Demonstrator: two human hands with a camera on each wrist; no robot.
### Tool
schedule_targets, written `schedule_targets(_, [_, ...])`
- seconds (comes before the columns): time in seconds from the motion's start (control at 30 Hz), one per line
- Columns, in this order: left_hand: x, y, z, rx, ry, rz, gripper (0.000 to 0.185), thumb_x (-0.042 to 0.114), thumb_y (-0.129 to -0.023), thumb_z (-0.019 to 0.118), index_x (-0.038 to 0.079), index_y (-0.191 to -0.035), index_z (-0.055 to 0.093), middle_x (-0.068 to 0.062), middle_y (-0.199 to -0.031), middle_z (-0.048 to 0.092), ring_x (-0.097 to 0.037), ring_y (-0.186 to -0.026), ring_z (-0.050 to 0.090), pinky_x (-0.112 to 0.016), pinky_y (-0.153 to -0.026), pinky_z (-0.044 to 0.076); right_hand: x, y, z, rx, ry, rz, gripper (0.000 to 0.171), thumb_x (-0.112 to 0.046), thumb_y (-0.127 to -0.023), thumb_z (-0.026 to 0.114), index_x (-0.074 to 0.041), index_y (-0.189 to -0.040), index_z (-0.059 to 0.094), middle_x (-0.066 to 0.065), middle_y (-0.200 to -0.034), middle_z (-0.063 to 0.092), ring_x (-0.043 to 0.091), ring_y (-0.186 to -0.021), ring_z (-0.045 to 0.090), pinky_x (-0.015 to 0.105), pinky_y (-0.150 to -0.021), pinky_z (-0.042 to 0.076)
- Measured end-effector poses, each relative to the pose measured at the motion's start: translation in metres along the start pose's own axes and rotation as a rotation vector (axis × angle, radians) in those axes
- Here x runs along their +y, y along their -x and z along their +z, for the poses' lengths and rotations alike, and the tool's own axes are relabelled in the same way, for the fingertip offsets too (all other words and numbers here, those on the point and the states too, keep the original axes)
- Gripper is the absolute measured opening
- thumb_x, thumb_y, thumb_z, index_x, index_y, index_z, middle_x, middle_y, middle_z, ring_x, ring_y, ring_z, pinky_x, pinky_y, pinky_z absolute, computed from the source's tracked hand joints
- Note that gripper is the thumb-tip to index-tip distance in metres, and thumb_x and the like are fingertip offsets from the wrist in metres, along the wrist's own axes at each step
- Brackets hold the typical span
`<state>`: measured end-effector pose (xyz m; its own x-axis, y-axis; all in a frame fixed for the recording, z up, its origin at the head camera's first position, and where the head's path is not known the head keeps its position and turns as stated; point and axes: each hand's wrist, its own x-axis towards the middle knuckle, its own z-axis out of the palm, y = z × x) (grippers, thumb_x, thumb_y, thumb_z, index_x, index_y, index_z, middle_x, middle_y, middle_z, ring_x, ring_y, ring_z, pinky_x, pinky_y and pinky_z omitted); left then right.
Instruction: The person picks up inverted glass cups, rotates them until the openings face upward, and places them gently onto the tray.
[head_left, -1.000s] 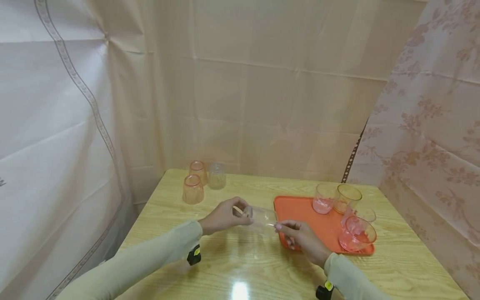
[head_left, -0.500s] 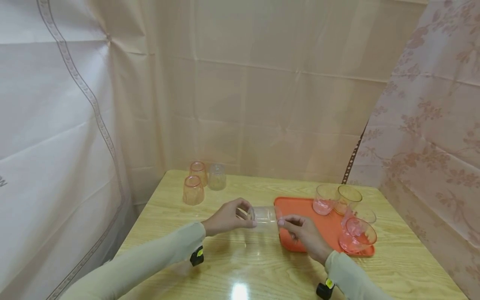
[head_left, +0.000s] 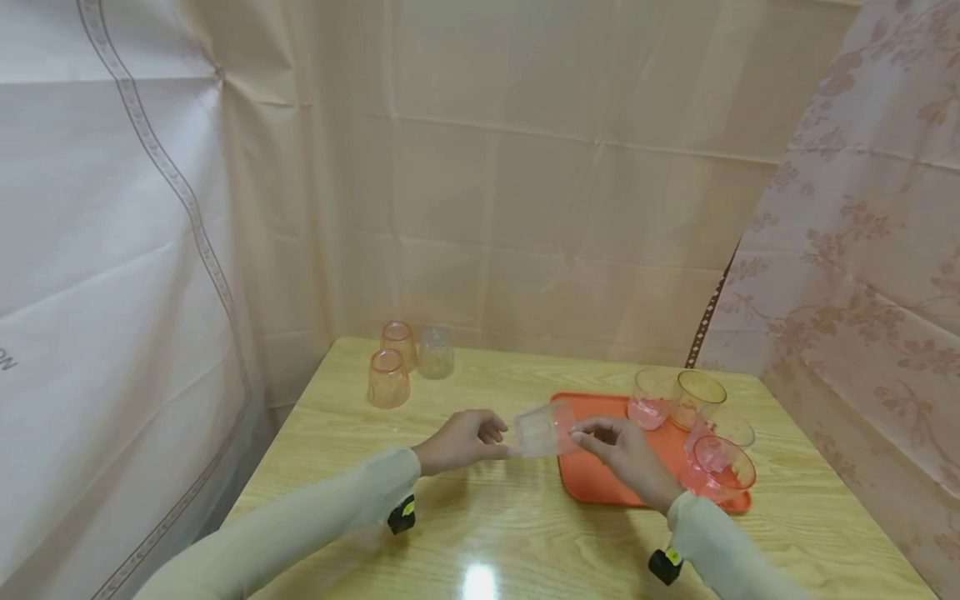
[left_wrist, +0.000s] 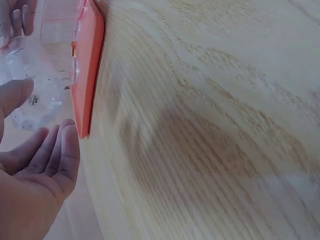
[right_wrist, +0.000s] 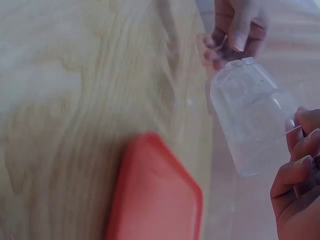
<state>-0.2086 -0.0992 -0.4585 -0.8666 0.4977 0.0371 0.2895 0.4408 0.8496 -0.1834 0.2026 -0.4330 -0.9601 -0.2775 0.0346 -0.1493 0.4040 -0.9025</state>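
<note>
Fingers [head_left: 592, 433] of the right hand [head_left: 626, 458] pinch the rim end of a clear cup [head_left: 543, 429], which lies tipped on its side in the air above the near left corner of the orange tray [head_left: 600, 483]. The left hand [head_left: 461, 440] has let its grip loosen: half a second ago its fingers wrapped the cup's base, and now they lie relaxed and nearly straight, only the thumb tip still against the bottom. The cup has also risen off the counter [head_left: 480, 533] and shifted toward the tray, so the weight appears to have passed to the right hand.

From the head camera the wider layout shows: three upturned cups [head_left: 388, 379] at the far left of the counter, and several pink and amber cups [head_left: 716, 471] upright on the tray's right side, well apart from the held one. The left wrist view adds what the head view hides, namely the cup's round base with a small sticker [left_wrist: 33, 100], and the open palm beside it. In the right wrist view, the cup's frosted wall [right_wrist: 250, 120] hangs clear of the tray edge, touching neither tray nor counter.
</note>
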Motion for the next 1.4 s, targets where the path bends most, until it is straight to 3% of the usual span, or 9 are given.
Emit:
schedule_targets(0.17, [-0.006,-0.001,0.006,-0.003,-0.065,0.011,0.023,0.033,-0.094,0.077,0.012,-0.103,0.071,0.008,-0.091,0.069,-0.009,-0.086,0.065,-0.03,-0.078,0.055,0.0,0.0,-0.009,0.036,0.127,-0.084,0.026,-0.036,-0.097,0.073,-0.015,-0.111,0.076,0.003,-0.1,0.074,0.02,-0.076,0.06,0.03,-0.063,0.049])
schedule_targets(0.3, [-0.008,-0.002,0.013,-0.018,-0.073,0.025,0.012,0.028,-0.096,0.074,0.017,-0.093,0.072,0.008,-0.085,0.07,-0.009,-0.078,0.066,-0.028,-0.072,0.055,0.0,0.001,-0.014,0.057,0.157,-0.13,0.022,-0.033,-0.097,0.074,-0.014,-0.109,0.077,0.003,-0.096,0.073,0.016,-0.069,0.054,0.028,-0.057,0.045])
schedule_targets(0.53, [-0.004,-0.004,0.026,-0.041,-0.106,0.057,0.016,0.025,-0.097,0.073,0.013,-0.087,0.073,0.0,-0.082,0.073,-0.015,-0.069,0.069,-0.025,-0.064,0.055,0.003,0.003,-0.023,0.11,0.244,-0.162,0.019,-0.031,-0.097,0.073,-0.015,-0.107,0.078,0.004,-0.092,0.069,0.014,-0.062,0.047,0.028,-0.053,0.04])
schedule_targets(0.67, [-0.001,-0.005,0.033,-0.058,-0.125,0.044,0.016,0.022,-0.098,0.073,0.012,-0.086,0.073,0.001,-0.079,0.073,-0.016,-0.064,0.07,-0.023,-0.062,0.054,0.004,0.003,-0.029,0.124,0.282,-0.155,0.018,-0.028,-0.097,0.074,-0.013,-0.106,0.078,0.005,-0.082,0.065,0.013,-0.059,0.044,0.027,-0.051,0.039])
schedule_targets(0.87, [0.0,-0.008,0.044,-0.07,-0.136,0.027,0.017,0.021,-0.098,0.073,0.01,-0.084,0.073,0.001,-0.075,0.072,-0.016,-0.059,0.069,-0.024,-0.058,0.055,0.008,0.002,-0.039,0.136,0.339,-0.145,0.017,-0.027,-0.097,0.074,-0.014,-0.107,0.078,0.002,-0.082,0.064,0.015,-0.062,0.048,0.028,-0.053,0.041])
schedule_targets(1.07, [-0.005,-0.014,0.054,-0.063,-0.265,0.084,0.019,0.023,-0.098,0.072,0.014,-0.081,0.074,0.01,-0.067,0.066,-0.003,-0.052,0.057,-0.021,-0.063,0.052,0.011,0.004,-0.047,0.158,0.43,-0.177,0.017,-0.029,-0.098,0.073,-0.015,-0.105,0.077,-0.002,-0.084,0.066,0.015,-0.064,0.051,0.028,-0.054,0.042])
schedule_targets(1.2, [-0.006,-0.017,0.06,-0.051,-0.348,0.122,0.023,0.023,-0.098,0.072,0.016,-0.076,0.072,0.014,-0.062,0.059,0.001,-0.053,0.049,-0.018,-0.057,0.047,0.012,0.006,-0.053,0.161,0.466,-0.189,0.016,-0.029,-0.098,0.073,-0.014,-0.104,0.078,0.001,-0.088,0.069,0.014,-0.065,0.051,0.028,-0.055,0.043])
schedule_targets(1.4, [-0.003,-0.019,0.065,-0.043,-0.388,0.11,0.028,0.024,-0.097,0.072,0.018,-0.07,0.068,0.014,-0.056,0.054,0.0,-0.05,0.044,-0.016,-0.053,0.042,0.012,0.008,-0.06,0.173,0.53,-0.211,0.015,-0.026,-0.098,0.074,-0.013,-0.104,0.078,0.0,-0.079,0.064,0.011,-0.059,0.048,0.027,-0.052,0.04])
